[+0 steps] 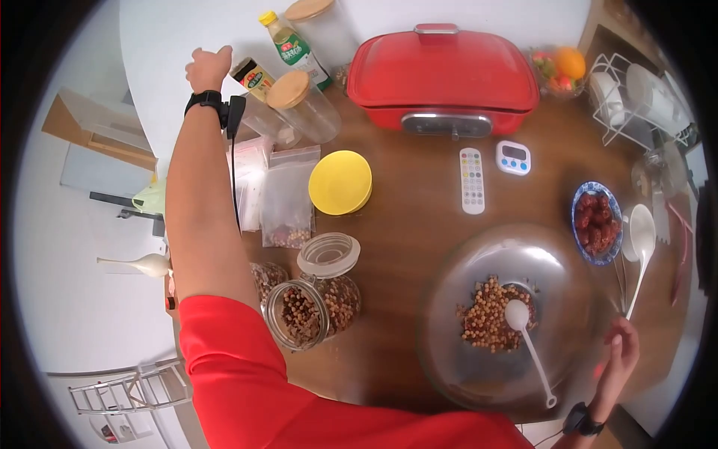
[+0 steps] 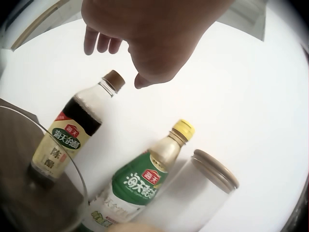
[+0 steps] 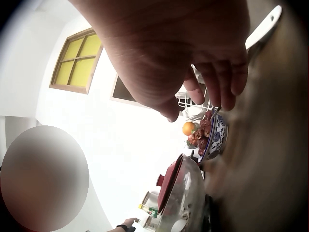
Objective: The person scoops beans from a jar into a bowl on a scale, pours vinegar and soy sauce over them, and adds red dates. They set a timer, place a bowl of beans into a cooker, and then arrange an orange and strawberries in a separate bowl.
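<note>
My left hand point(image 1: 209, 69) reaches to the back left with fingers apart, holding nothing, above a dark sauce bottle point(image 2: 72, 126) with a brown cap. Beside that bottle stands a green-labelled bottle point(image 2: 145, 176) with a yellow cap. Neither bottle is touched in the left wrist view. My right hand point(image 1: 619, 358) hovers at the right edge of the table with fingers loosely bent and nothing in them, near the handle end of a white ladle point(image 1: 642, 232). A glass bowl point(image 1: 441, 299) of mixed beans point(image 1: 486, 318) holds a white spoon point(image 1: 517, 315).
Open glass jar of beans point(image 1: 301, 314), yellow lid point(image 1: 340, 182), plastic bags point(image 1: 288, 194) and lidded canisters point(image 1: 310, 112) stand at left. A red electric pot point(image 1: 443, 75), remote point(image 1: 472, 181), timer point(image 1: 514, 158), blue-white bowl of dates point(image 1: 597, 223) and cup rack point(image 1: 607, 97) lie behind and right.
</note>
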{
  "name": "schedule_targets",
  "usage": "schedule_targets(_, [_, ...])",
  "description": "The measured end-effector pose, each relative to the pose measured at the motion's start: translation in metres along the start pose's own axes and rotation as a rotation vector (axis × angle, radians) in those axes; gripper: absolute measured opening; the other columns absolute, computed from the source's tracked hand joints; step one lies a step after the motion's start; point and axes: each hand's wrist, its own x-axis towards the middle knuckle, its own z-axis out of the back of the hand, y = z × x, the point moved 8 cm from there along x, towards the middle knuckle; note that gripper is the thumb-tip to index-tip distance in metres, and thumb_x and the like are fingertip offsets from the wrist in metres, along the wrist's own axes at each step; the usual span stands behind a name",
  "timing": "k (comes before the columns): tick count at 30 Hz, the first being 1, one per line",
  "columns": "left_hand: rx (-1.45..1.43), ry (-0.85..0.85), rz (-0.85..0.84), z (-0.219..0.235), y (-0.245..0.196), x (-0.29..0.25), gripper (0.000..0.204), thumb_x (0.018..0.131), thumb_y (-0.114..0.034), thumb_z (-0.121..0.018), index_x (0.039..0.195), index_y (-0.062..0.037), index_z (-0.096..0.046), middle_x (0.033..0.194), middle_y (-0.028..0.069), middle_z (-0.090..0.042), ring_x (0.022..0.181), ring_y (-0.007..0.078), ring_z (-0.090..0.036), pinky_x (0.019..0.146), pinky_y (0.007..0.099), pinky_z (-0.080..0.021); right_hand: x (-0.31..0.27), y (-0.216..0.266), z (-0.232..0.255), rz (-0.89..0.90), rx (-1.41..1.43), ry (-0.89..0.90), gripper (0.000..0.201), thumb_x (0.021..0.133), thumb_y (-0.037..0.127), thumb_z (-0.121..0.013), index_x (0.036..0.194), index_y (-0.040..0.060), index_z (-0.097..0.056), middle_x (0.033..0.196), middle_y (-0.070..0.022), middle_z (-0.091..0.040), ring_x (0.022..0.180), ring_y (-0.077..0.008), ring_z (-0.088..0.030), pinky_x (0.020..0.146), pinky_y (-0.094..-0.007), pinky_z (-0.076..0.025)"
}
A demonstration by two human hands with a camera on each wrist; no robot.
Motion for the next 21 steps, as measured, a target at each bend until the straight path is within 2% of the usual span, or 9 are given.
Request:
schedule_targets(3, [-0.148,0.097,0.187,-0.016,0.015,0.004,0.103,0.078,-0.057,-0.072,0.155,0.0002,-0.035,0.148,0.0324,-0.047,0.139,0.0483,-0.044,0.115,0.0522,-0.038,-0.001,0.01,-0.007,0.018,-0.025,-0.016,0.048,0.099,0.041,-0.068,0.123,-0.0002,-0.064,0.097,-0.0047,-0.063,0.087,-0.0135,-0.057,0.081,-0.0285,-0.045])
schedule_targets(6, [-0.52,0.272,0.142,-0.031,0.002,0.005,0.1,0.084,-0.055,-0.072,0.159,-0.0034,-0.029,0.152,0.028,-0.046,0.135,0.0427,-0.051,0.095,0.0538,-0.055,-0.004,0.01,-0.009,0.013,-0.05,-0.031,0.049,0.099,0.042,-0.068,0.122,-0.0006,-0.064,0.095,-0.0045,-0.063,0.086,-0.0133,-0.057,0.08,-0.028,-0.045])
schedule_targets(7, [-0.512,0.289,0.12,-0.041,0.001,0.011,0.093,0.087,-0.052,-0.071,0.158,-0.0064,-0.033,0.151,0.0238,-0.049,0.129,0.04,-0.057,0.084,0.0533,-0.059,-0.005,0.013,-0.01,0.017,-0.068,-0.031,0.049,0.099,0.043,-0.067,0.122,-0.0006,-0.064,0.095,-0.0046,-0.063,0.084,-0.0133,-0.057,0.079,-0.0284,-0.046])
schedule_targets(10, [-0.305,0.281,-0.051,-0.076,0.012,0.046,0.064,0.092,-0.045,-0.066,0.142,-0.0058,-0.058,0.136,0.0185,-0.064,0.115,0.0353,-0.066,0.085,0.0473,-0.059,-0.005,0.008,-0.008,-0.033,-0.038,-0.003,0.044,0.097,0.034,-0.071,0.125,0.0008,-0.063,0.108,-0.0079,-0.067,0.089,-0.0138,-0.059,0.082,-0.0289,-0.046])
schedule_targets(13, [-0.319,0.127,-0.143,-0.084,0.012,0.054,0.051,0.094,-0.041,-0.066,0.133,-0.0086,-0.066,0.126,0.0108,-0.069,0.106,0.0246,-0.067,0.082,0.0399,-0.058,-0.003,0.005,-0.011,-0.049,-0.054,0.011,0.046,0.097,0.036,-0.07,0.125,0.0004,-0.063,0.109,-0.0087,-0.067,0.09,-0.0148,-0.06,0.082,-0.0301,-0.047])
schedule_targets(16, [-0.434,0.23,-0.107,-0.093,0.009,0.059,0.051,0.095,-0.04,-0.064,0.137,-0.0097,-0.063,0.123,0.0094,-0.069,0.101,0.0219,-0.066,0.079,0.0394,-0.057,-0.001,0.007,-0.015,-0.051,-0.074,0.016,0.047,0.097,0.038,-0.07,0.125,0.0002,-0.063,0.11,-0.0091,-0.067,0.09,-0.0151,-0.059,0.083,-0.0304,-0.047])
schedule_targets(17, [-0.394,-0.096,-0.46,-0.09,0.003,0.065,0.028,0.1,-0.023,-0.061,0.114,0.0012,-0.067,0.085,0.0091,-0.065,0.067,0.0159,-0.058,0.062,0.0253,-0.049,0.0,0.009,-0.019,-0.051,-0.073,0.015,0.047,0.097,0.038,-0.07,0.125,0.0002,-0.063,0.11,-0.0091,-0.067,0.09,-0.0151,-0.059,0.083,-0.0304,-0.047])
schedule_targets(20, [-0.553,0.233,-0.071,-0.064,-0.024,0.02,0.046,0.096,-0.027,-0.063,0.134,-0.0012,-0.062,0.108,0.0203,-0.071,0.085,0.0296,-0.069,0.077,0.0342,-0.058,-0.001,0.016,-0.024,-0.007,-0.104,-0.006,0.05,0.1,0.044,-0.065,0.12,-0.0012,-0.063,0.096,-0.0066,-0.064,0.084,-0.0149,-0.056,0.08,-0.0298,-0.046])
schedule_targets(21, [-0.55,0.232,-0.075,-0.06,-0.03,0.014,0.046,0.096,-0.027,-0.063,0.134,-0.0012,-0.062,0.108,0.0203,-0.071,0.085,0.0296,-0.069,0.077,0.0342,-0.058,-0.002,0.013,-0.025,-0.011,-0.103,-0.001,0.049,0.1,0.044,-0.065,0.119,-0.0011,-0.063,0.097,-0.0067,-0.064,0.085,-0.0151,-0.056,0.08,-0.0299,-0.046])
